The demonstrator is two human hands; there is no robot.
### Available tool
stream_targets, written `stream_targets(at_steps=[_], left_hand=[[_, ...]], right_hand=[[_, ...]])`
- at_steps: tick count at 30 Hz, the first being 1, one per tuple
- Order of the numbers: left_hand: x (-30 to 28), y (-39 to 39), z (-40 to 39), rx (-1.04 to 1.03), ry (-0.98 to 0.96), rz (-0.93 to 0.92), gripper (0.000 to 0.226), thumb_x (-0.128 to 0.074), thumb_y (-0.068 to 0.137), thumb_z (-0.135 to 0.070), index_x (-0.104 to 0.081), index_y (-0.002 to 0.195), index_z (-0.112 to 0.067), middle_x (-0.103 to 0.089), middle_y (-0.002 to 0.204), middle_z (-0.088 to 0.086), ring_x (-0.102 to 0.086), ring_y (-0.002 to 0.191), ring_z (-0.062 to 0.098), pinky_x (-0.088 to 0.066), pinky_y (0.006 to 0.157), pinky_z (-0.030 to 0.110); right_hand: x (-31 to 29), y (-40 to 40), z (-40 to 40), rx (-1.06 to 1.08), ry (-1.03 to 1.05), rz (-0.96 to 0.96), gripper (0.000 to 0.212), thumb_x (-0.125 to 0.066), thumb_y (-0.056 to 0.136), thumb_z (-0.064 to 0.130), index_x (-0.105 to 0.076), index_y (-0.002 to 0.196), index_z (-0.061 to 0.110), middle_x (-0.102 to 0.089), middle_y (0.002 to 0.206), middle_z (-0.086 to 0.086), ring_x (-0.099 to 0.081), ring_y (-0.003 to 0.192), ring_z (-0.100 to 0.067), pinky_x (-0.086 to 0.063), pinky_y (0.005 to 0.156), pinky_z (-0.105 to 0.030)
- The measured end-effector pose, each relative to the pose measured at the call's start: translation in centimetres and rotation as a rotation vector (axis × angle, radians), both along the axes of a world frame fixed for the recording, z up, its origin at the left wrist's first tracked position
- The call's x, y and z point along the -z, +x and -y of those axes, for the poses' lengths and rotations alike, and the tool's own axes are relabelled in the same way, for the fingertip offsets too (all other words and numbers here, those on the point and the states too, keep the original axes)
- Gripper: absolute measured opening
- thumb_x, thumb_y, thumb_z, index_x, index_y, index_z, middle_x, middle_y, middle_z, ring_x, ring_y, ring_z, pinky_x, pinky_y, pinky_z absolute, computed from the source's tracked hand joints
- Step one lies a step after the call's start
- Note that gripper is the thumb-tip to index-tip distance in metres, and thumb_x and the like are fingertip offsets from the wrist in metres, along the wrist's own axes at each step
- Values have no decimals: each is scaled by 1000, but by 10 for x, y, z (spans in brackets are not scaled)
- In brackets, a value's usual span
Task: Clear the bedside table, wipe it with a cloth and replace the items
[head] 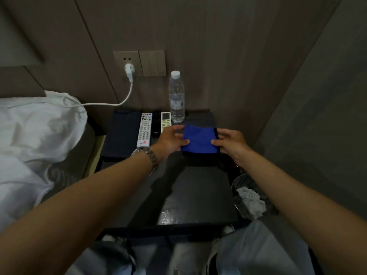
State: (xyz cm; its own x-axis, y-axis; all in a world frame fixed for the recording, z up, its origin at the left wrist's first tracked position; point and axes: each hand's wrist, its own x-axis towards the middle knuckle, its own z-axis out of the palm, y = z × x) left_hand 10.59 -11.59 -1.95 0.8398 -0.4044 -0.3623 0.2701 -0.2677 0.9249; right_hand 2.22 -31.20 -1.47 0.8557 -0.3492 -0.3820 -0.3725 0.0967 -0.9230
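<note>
Folded blue cloth (199, 140): bright blue face, dark border along its right and near edges, squared into a compact rectangle; it sits at the right rear of the bedside table (198, 195), whether resting flat on the top or held just above it cannot be told. Left hand (171, 138): fingers closed on the cloth's left edge, a metal wristwatch (148, 155) on the wrist. Right hand (231, 143): thumb and fingers pinching the cloth's right edge. Table: dark top, glossy, with a pale reflection near the front edge; the near half is bare. Rear row, left to right: a dark flat folder (121, 133), a white remote (144, 130) with coloured buttons, a black remote (156, 124), and a small pale remote (165, 121) with a screen, partly hidden behind the left hand. Clear water bottle (176, 98): upright, white cap, just behind the cloth against the wall. Status, as a judgement: the items lie in a tidy row at the back and the cloth is folded, which fits either a table not yet cleared or one already wiped and restocked; the view does not settle which. Surroundings: a white plug (129, 71) and cable in the wall socket, white bedding (39, 128) to the left, a waste bin (250, 195) holding crumpled tissue to the right.
</note>
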Motion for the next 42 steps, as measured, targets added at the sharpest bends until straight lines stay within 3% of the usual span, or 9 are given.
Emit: stream_targets(at_steps=[3, 6, 15, 19, 21, 25, 29, 35, 42], left_hand=[[14, 27, 25, -64, 126, 202, 63, -69, 80, 14, -55, 135, -11, -69, 111, 6, -65, 110, 27, -53, 97, 52], [22, 49, 50, -121, 226, 349, 61, -67, 83, 13, -53, 138, -9, -58, 107, -4, -57, 106, 16, -49, 94, 29], [58, 90, 84, -201, 274, 564, 57, -58, 86, 12, -52, 141, -6, -59, 136, 13, -56, 126, 26, -46, 107, 31], [78, 92, 83, -99, 440, 652, 49, -58, 89, 4, -56, 138, -6, -60, 134, 16, -56, 125, 31, -46, 107, 40], [81, 88, 83, -34, 544, 731, 36, -55, 93, 0, -63, 128, -3, -64, 124, 19, -60, 114, 35, -50, 96, 43], [85, 91, 83, 49, 716, 807, 26, -49, 100, -8, -63, 121, -5, -61, 122, 14, -62, 106, 31, -52, 85, 41], [87, 88, 85, 61, 754, 812, 26, -49, 100, -8, -61, 123, -8, -58, 127, 12, -62, 105, 30, -55, 84, 43], [78, 84, 84, 37, 669, 766, 28, -52, 97, -10, -61, 124, -8, -60, 124, 12, -62, 108, 29, -53, 90, 42], [53, 65, 69, -33, 550, 657, 28, -56, 97, -12, -61, 124, -10, -62, 123, 10, -60, 112, 24, -49, 93, 32]], right_hand=[[15, 31, 10, 14, -54, 12, 61, -69, 85, -10, -52, 141, 6, -64, 132, -9, -67, 111, -22, -59, 75, -28], [26, 62, 21, 4, -143, 20, 65, -65, 85, -12, -48, 145, 7, -61, 136, -10, -63, 119, -23, -58, 90, -35], [62, 125, 36, -39, -266, 87, 66, -51, 88, -20, -45, 147, 7, -59, 132, -3, -60, 117, -16, -54, 89, -22], [83, 131, 32, -97, -383, 81, 67, -47, 92, -16, -32, 154, 6, -43, 152, -8, -41, 141, -21, -33, 110, -21], [90, 130, 33, -136, -537, 93, 65, -47, 96, -9, -29, 156, 9, -36, 153, -4, -32, 144, -16, -22, 113, -16], [103, 128, 34, -231, -1069, -33, 65, -45, 102, 13, -16, 160, 20, -21, 164, -4, -9, 153, -24, -2, 125, -46], [103, 126, 29, -275, -1029, -262, 60, -32, 107, 30, -4, 160, 28, -6, 167, -5, 2, 154, -28, -1, 123, -54], [94, 114, 27, -226, -951, -279, 61, -33, 106, 38, -9, 160, 24, -9, 166, -10, -2, 153, -32, -9, 122, -55], [66, 84, 12, -160, -1007, -188, 42, -44, 100, 35, -39, 140, 23, -42, 143, -12, -29, 137, -32, -21, 117, -49]])
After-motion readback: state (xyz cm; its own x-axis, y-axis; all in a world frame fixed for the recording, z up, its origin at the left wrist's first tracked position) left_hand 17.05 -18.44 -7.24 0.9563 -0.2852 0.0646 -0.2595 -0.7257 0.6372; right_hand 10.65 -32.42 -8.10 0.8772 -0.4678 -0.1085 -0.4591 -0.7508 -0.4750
